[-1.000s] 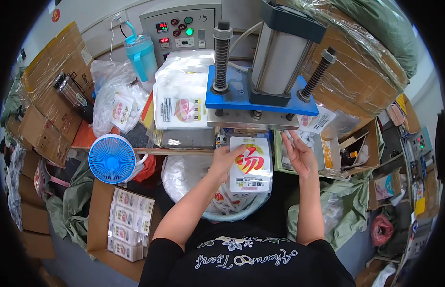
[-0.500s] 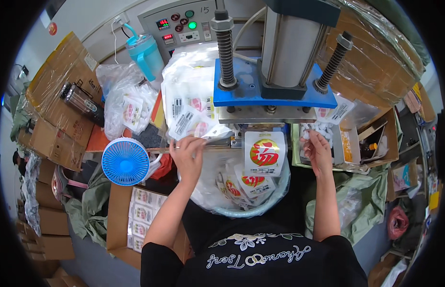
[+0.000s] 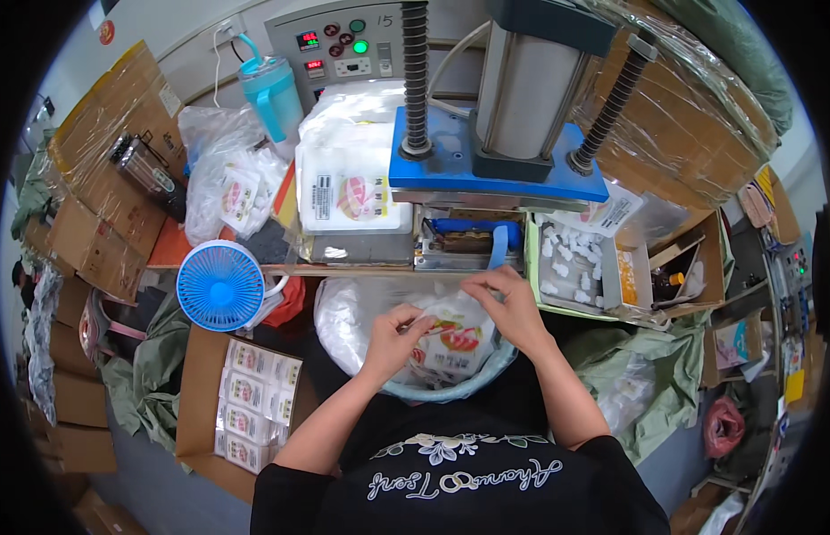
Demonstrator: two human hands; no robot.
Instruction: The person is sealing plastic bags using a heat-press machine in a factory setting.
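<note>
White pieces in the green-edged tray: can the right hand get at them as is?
Likely yes: the right hand is close by, left of the tray, and nothing visible covers most of the white pieces.

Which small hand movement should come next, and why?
Perhaps ease the left hand and right hand slightly apart: both appear pinched above the round, pale-blue, plastic-lined tub, near a white plastic pouch printed red and green. Spreading might show whether they grip its edge, which is unclear.

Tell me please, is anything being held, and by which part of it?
The left hand pinches near the left side of a printed pouch, the right hand near its upper right; whether either grips it cannot be told.
</note>
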